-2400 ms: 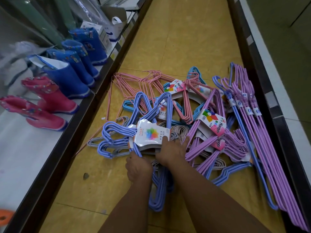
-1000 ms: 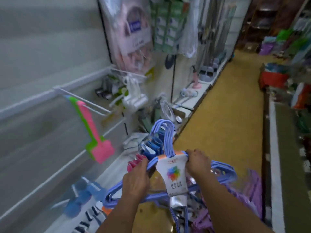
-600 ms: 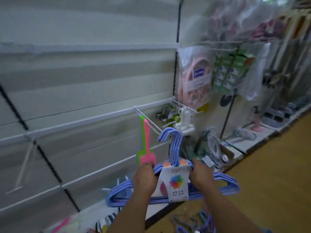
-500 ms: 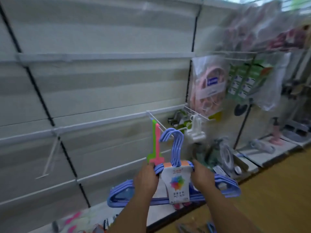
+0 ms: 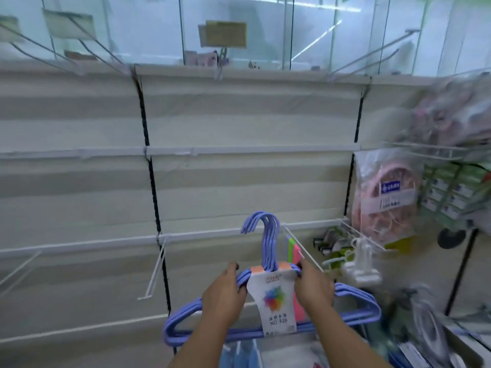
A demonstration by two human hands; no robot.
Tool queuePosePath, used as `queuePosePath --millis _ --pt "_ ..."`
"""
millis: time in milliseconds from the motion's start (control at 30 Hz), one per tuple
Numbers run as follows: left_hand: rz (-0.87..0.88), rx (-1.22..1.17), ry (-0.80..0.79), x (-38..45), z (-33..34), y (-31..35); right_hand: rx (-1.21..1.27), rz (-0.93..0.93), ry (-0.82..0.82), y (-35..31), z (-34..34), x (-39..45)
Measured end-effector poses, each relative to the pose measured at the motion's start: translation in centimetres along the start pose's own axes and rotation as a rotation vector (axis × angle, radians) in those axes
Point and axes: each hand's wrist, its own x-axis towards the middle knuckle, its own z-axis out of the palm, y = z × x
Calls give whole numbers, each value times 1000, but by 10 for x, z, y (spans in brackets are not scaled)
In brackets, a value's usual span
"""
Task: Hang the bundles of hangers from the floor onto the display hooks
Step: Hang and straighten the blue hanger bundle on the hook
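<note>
I hold a bundle of blue hangers [image 5: 268, 243] upright in front of a white slat-wall display, its white paper label [image 5: 276, 301] facing me. My left hand [image 5: 223, 290] grips the left shoulder of the bundle and my right hand [image 5: 313, 285] grips the right shoulder. The hanger hooks point up, just left of a white display hook [image 5: 300, 248] that carries a green and pink item [image 5: 293, 249]. Another bare white display hook [image 5: 155, 269] juts out lower left. Long hooks [image 5: 372, 53] stick out from the top rail.
To the right hang a bag of pink goods [image 5: 385, 197], green packets [image 5: 451, 192] and white clips [image 5: 361, 264]. Black upright rails [image 5: 151, 176] divide the wall panels. Price tags [image 5: 225, 33] sit on the upper hooks. Blue goods lie on the shelf below my arms.
I lifted the blue bundle off the floor pile and turned to the wall. In the last half second the view tilted up and the bundle rose slightly beside the occupied hook.
</note>
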Motion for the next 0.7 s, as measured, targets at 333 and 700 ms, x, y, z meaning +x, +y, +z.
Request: queuePosePath --millis 333,700 --pt "88 84 146 68 -51 6 -5 -49 130 -56 -48 54" --pt "167 211 322 143 -101 22 5 -217 285 -96 -81 117"
